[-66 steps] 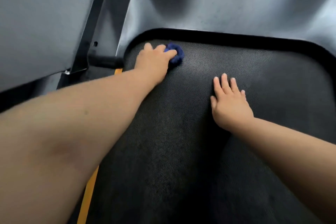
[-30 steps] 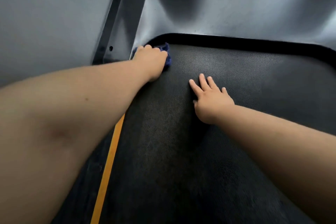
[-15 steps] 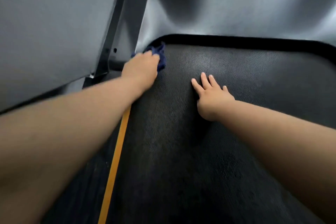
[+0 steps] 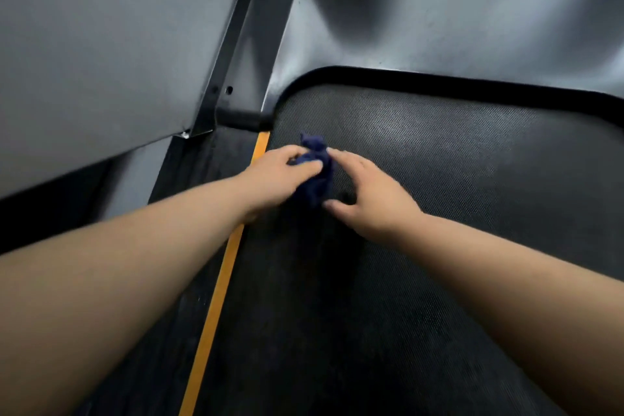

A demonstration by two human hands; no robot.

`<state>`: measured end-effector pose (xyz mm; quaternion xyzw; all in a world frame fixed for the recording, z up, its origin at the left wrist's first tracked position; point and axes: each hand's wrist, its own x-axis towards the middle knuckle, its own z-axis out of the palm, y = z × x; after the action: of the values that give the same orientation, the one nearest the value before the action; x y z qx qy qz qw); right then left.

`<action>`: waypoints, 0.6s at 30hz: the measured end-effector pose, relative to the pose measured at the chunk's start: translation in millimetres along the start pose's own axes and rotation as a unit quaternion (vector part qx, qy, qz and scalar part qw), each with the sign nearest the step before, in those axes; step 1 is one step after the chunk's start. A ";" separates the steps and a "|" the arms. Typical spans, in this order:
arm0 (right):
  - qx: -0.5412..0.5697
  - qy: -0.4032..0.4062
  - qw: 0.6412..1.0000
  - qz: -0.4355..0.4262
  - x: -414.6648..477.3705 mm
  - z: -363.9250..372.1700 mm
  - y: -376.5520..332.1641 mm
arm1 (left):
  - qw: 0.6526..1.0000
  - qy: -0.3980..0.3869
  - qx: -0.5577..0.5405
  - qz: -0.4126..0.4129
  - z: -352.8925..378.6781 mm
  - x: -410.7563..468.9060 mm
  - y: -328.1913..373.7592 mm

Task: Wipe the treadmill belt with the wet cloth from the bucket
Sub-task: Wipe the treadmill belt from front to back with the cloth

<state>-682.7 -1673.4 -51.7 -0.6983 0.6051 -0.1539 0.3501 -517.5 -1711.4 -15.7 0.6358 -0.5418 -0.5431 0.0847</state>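
1. Nearest us, both bare forearms reach forward over the belt (image 4: pixel 439 162), a dark textured surface. The left one crosses its left edge and the right one lies over its middle.
2. Along the belt's left edge runs an orange stripe (image 4: pixel 216 307), with a dark ribbed side rail (image 4: pixel 189 186) just outside it.
3. Further along the belt, near that left edge, our left hand (image 4: pixel 277 179) has its fingers curled over a bunched dark blue cloth (image 4: pixel 315 179) and grips it.
4. The cloth sits over the belt just inside the stripe, between our two hands. The blur hides whether it touches the belt.
5. Our right hand (image 4: pixel 371 203) is just right of the cloth, fingers spread and bent. Its forefinger tip is at the cloth's top and its thumb is by the lower end. We cannot tell whether it pinches the cloth or is merely open.
6. At the belt's far end a black rim (image 4: pixel 439 81) curves round it, and beyond that rises a grey cover (image 4: pixel 439 10).
7. Off the belt's far left corner stand a black bracket (image 4: pixel 233 44) and a wide grey panel (image 4: pixel 101 61).
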 end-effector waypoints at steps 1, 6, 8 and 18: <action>0.068 0.001 0.998 -0.008 1.1 3.3 -7.0 | 0.988 -0.060 -0.137 -0.033 3.0 -2.8 8.5; -0.013 0.040 0.998 0.049 15.6 21.8 -15.2 | 0.978 0.175 0.095 0.054 -32.4 -2.7 -16.9; -0.115 0.024 0.993 0.014 9.2 44.3 -19.6 | 0.931 0.244 0.266 0.052 -49.7 -13.1 -43.6; -0.266 0.088 0.955 -0.098 98.8 44.0 -15.0 | 0.881 0.062 0.457 -0.103 -40.2 -29.4 -90.1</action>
<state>-621.7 -1753.9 -93.3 -0.8055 0.5815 -0.0815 0.0803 -427.0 -1671.8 -45.0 0.6888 -0.6547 -0.2005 -0.2382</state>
